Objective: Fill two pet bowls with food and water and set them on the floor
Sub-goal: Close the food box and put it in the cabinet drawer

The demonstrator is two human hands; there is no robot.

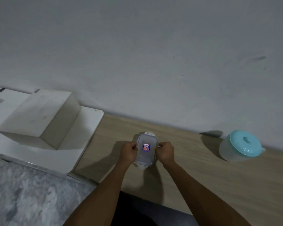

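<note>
Left hand (pixel 129 151) and right hand (pixel 166 151) each pinch a side latch of the clear lock-lid container (pixel 146 148), on the counter (pixel 203 176) well left of the teal-lidded tub (pixel 242 145). Likely light, rigid, slick plastic; grip the 2 long sides.

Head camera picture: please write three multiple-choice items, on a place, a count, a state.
1. Where is the round translucent tub with turquoise lid? A) left of the left hand B) right of the right hand C) between them
2. How many hands grip the clear rectangular clip-lid container? A) none B) one C) two
3. Its lid is: A) on B) beside it C) lifted
Answers: 1 B, tub sits far right. 2 C, both pinch its sides. 3 A, stickered lid covers it.
</note>
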